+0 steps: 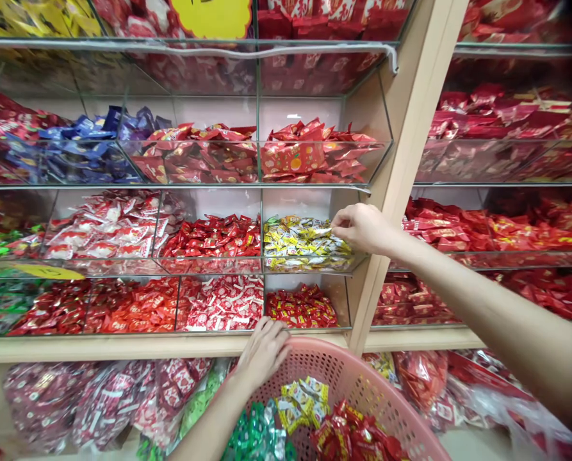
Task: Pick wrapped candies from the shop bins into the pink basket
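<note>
My right hand (360,227) is at the right end of the bin of yellow-and-white wrapped candies (300,240), its fingers pinched together at a candy wrapper's edge; what they hold is too small to name. My left hand (266,346) rests with bent fingers over the far-left rim of a pink perforated basket (357,378), gripping it. Inside the basket lie yellow-and-white candies (302,403), green candies (259,432) and red candies (357,435). Just below the yellow bin is a bin of small red candies (302,306).
Clear-fronted shelves hold red packets (309,153), blue packets (84,144) and white-and-red candies (228,301). A wooden upright (401,128) stands beside my right wrist. Filled plastic bags (45,403) lie under the bottom ledge (122,347).
</note>
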The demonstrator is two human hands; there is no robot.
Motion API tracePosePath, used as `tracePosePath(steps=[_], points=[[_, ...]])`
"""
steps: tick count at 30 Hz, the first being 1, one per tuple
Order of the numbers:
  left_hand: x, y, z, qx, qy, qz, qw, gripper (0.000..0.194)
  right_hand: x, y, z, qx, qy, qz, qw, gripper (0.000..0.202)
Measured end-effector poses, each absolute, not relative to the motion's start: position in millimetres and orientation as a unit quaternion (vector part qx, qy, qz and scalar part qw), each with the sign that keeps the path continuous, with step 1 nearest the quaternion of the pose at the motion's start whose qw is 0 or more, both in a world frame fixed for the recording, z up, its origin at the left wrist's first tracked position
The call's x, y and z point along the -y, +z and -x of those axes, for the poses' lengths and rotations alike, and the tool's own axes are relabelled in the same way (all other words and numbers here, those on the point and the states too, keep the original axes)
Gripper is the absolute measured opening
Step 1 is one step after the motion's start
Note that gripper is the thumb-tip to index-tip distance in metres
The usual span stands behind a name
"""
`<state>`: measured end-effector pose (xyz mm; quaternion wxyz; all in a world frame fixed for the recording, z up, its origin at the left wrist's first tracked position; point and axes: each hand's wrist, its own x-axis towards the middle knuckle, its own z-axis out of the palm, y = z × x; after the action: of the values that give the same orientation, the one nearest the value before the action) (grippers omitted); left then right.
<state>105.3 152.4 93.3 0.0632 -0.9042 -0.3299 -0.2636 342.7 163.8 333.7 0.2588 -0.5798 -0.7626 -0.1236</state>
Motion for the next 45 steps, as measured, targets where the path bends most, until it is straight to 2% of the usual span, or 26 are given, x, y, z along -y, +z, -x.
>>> tracePosePath(steps=[3, 5, 10, 13, 16, 19, 24, 31, 36, 40, 45], points=[[-153.1, 93.4, -105.8, 0.326, -0.260, 0.907, 0.064, 0.015, -131.1, 324.5, -338.3, 0.801, -0.014, 0.501, 0.327, 0.014], [-153.1, 93.7, -106.4, 0.325, -0.259, 0.907, 0.066, 0.015, -113.1, 298.3, -331.4, 0.827, 0.070, 0.453, 0.325, 0.015], [-151.3, 94.7, -107.4, 0.324, -0.254, 0.909, 0.064, 0.014, -100.1, 177.7, -315.5, 0.847, 0.203, 0.454, 0.189, 0.021], [-151.1, 94.6, -107.2, 0.325, -0.252, 0.909, 0.070, 0.013, -101.0, 115.2, -310.7, 0.833, 0.239, 0.485, 0.121, 0.020], [-151.8, 94.2, -106.8, 0.323, -0.252, 0.909, 0.075, 0.014, -96.2, 83.8, -307.0, 0.831, 0.251, 0.493, 0.063, 0.019], [-152.4, 94.1, -106.7, 0.320, -0.254, 0.910, 0.074, 0.014, -89.0, 72.5, -303.1, 0.827, 0.264, 0.496, 0.005, 0.017], [-152.6, 94.1, -106.6, 0.318, -0.253, 0.910, 0.076, 0.014, -85.2, 60.6, -298.9, 0.819, 0.249, 0.515, -0.056, 0.018], [-152.7, 93.5, -106.4, 0.322, -0.253, 0.909, 0.071, 0.014, -87.1, 50.2, -292.5, 0.815, 0.215, 0.532, -0.078, 0.022], [-150.9, 95.4, -106.4, 0.325, -0.248, 0.910, 0.064, 0.014, -81.2, 64.1, -288.7, 0.809, 0.175, 0.553, -0.097, 0.023], [-150.7, 94.7, -106.4, 0.327, -0.257, 0.907, 0.066, 0.014, -79.9, 107.9, -295.8, 0.823, 0.156, 0.545, -0.036, 0.015], [-152.0, 92.5, -106.9, 0.329, -0.265, 0.904, 0.059, 0.012, -94.0, 214.5, -304.2, 0.856, 0.153, 0.463, 0.171, 0.022]])
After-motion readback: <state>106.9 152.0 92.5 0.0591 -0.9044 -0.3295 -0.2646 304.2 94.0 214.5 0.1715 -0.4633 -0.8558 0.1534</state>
